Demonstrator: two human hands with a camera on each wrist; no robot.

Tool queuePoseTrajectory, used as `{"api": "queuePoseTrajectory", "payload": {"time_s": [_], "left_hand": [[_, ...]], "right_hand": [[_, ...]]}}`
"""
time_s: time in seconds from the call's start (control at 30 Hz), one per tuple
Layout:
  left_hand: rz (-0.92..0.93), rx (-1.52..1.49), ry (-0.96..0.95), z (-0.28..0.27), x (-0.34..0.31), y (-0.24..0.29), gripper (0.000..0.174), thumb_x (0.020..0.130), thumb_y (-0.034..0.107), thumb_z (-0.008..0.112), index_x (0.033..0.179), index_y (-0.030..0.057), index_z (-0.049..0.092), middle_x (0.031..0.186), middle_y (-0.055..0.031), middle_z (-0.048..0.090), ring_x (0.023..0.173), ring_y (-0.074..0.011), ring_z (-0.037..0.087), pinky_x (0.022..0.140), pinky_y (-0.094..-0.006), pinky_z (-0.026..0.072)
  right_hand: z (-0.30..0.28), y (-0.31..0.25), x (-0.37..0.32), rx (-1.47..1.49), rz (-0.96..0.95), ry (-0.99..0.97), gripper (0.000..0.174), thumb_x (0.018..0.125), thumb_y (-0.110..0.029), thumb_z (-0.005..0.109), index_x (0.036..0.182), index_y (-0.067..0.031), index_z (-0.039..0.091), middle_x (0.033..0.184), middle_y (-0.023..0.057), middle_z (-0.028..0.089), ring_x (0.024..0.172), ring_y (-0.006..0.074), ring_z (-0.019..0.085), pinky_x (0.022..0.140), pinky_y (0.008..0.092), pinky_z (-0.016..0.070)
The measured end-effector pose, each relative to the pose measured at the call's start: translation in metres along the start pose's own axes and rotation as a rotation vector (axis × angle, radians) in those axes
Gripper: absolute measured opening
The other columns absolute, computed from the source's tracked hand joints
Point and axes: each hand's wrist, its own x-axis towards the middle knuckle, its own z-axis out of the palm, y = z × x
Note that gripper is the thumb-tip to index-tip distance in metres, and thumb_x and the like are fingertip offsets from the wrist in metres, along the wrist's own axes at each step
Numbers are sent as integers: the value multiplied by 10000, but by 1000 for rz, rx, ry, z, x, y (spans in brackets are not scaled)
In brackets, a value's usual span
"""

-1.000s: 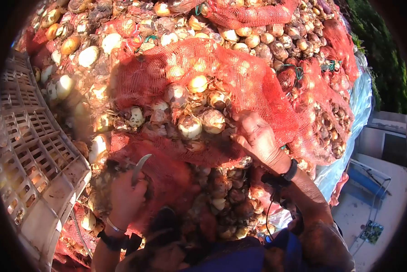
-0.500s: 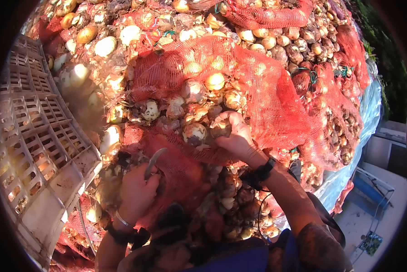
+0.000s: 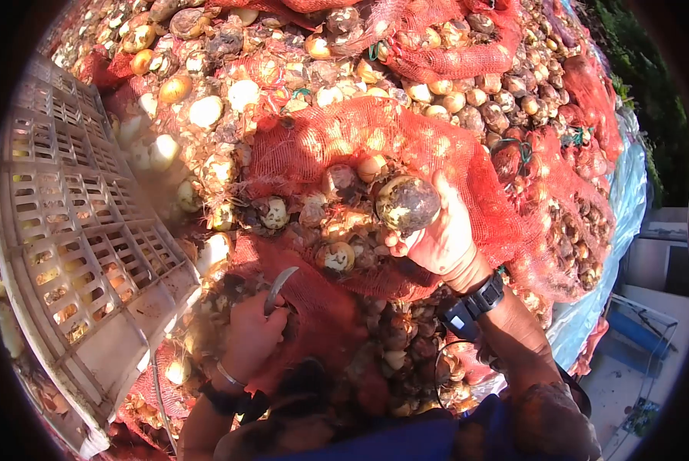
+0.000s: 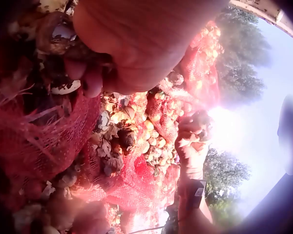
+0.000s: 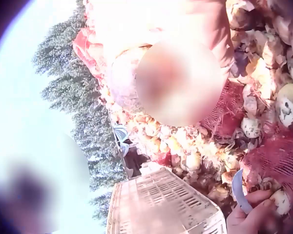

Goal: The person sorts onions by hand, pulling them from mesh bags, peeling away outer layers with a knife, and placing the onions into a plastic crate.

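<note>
Across most of the head view lay a heap of onions (image 3: 467,92) bagged in red net sacks (image 3: 559,177). A white slatted crate (image 3: 76,230) leaned at the left edge of the frame, and a pale plastic sheet (image 3: 590,315) showed under the heap at the lower right. At frame centre one open sack (image 3: 406,138) gaped, with bulbs loose in its mouth.

The right hand (image 3: 444,238), with a dark wristband (image 3: 479,296) below it, had its grip closed round a single onion (image 3: 407,203). Its fingers curled behind the bulb and held it just above the open sack, right of centre. Lower and left of centre, the left hand (image 3: 252,338) had its grip wrapped round the handle of a small curved knife (image 3: 278,286). The blade pointed up, close against the mesh and well apart from the held bulb.

By my reading, the step in hand was the picking-out: one bulb was chosen and held, and not yet trimmed. Any cut would call for bringing bulb and blade together, with the edge kept off the thumb.
</note>
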Motion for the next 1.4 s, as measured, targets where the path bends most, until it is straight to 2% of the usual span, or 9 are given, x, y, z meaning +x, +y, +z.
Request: {"api": "queuePoseTrajectory", "payload": {"time_s": [0.13,0.23,0.4,0.63,0.83,1.0,1.1,1.27,1.4], "left_hand": [[21,6,15,2,-2,-1,79,864,78,627,891,5,637,641,-28,605,506,-81,566,475,-262,464],[4,-25,-28,-1,0,-7,112,862,55,633,959,-3,631,738,-6,608,529,-62,559,462,-222,471],[30,-15,-9,-2,2,-1,105,857,65,625,936,-3,635,702,-18,611,523,-76,571,473,-239,474],[-87,-25,2,-1,6,3,116,849,66,625,941,-5,638,677,-27,606,524,-80,576,480,-256,484],[-106,-42,-4,-1,7,2,101,854,50,633,936,-10,639,671,-25,599,524,-76,570,472,-251,485],[-24,-17,12,1,7,-3,97,851,53,626,921,-13,638,669,-34,609,509,-91,574,470,-258,484],[4,27,1,2,6,0,96,847,58,622,908,-16,636,668,-46,618,503,-101,580,472,-269,485],[-27,23,20,1,1,4,93,842,61,618,885,-21,635,653,-60,620,496,-108,584,474,-283,483],[35,7,14,-1,1,-2,101,843,56,624,915,-15,636,670,-42,619,483,-105,583,446,-260,467]], "right_hand": [[178,-23,10,-596,-242,-515,723,969,-600,409,1399,-19,429,1218,206,630,1032,423,646,699,503,572],[217,-24,13,-631,-536,-608,462,975,-327,574,1349,-65,502,1053,112,689,779,210,694,598,299,564],[50,-39,109,-1812,-386,216,326,842,-223,698,1118,-54,652,957,139,695,957,254,685,862,350,538],[-36,37,163,-2703,-349,20,422,768,-205,653,1190,-194,654,1149,92,601,1097,303,525,943,431,441],[-2,7,133,-2465,-196,69,584,731,-194,727,1291,-156,567,1161,115,621,1070,306,600,896,381,503],[-37,-45,53,-557,-332,173,494,816,-197,690,1264,-57,535,1135,103,637,961,240,658,753,346,558],[35,-68,27,-547,-363,114,449,915,-350,646,1237,-50,561,1039,121,682,798,250,698,562,359,588],[215,-45,24,-390,-521,-977,431,942,-235,645,1296,-12,542,1116,95,626,922,245,672,699,418,604],[176,-79,61,-876,-645,-264,309,967,-189,598,1213,-1,597,1093,103,674,941,234,694,725,369,582]]}}
